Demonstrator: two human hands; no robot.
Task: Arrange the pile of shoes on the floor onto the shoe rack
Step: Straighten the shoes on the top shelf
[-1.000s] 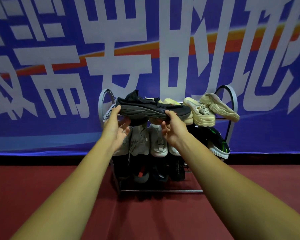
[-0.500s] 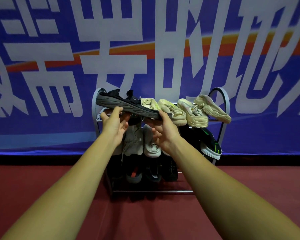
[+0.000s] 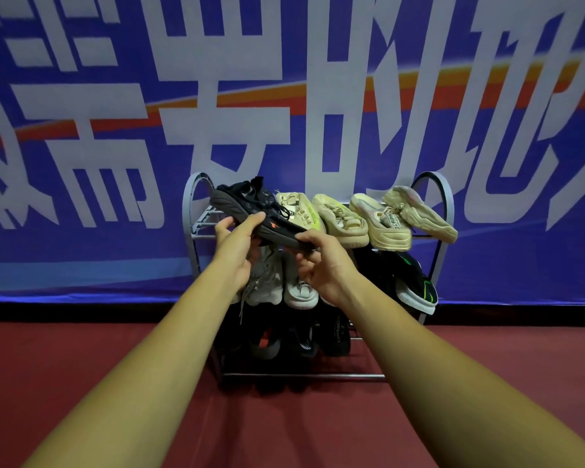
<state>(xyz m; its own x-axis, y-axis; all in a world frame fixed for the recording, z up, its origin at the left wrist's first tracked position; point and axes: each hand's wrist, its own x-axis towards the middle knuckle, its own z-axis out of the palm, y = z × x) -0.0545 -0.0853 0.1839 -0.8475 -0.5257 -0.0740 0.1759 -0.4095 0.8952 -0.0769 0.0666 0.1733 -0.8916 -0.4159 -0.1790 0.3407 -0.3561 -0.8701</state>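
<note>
A black sneaker [image 3: 250,211] with an orange mark is held tilted over the left end of the top shelf of a grey metal shoe rack [image 3: 196,211]. My left hand [image 3: 237,244] grips its middle from below and my right hand [image 3: 321,261] grips its toe end. Several beige sneakers [image 3: 379,221] fill the rest of the top shelf to the right of it. Pale grey and white shoes [image 3: 298,285] sit on the middle shelf, partly hidden by my hands. Dark shoes [image 3: 335,336] sit on the bottom shelf.
A black and green shoe [image 3: 416,285] hangs at the right end of the middle shelf. The rack stands against a blue banner wall [image 3: 81,163] with large white characters. Red floor [image 3: 81,366] spreads in front of the rack and to both sides.
The black sneaker has turned from lying sideways across the rack to pointing heel-back at the top shelf's left end. Both hands stayed on it and drew closer together.
</note>
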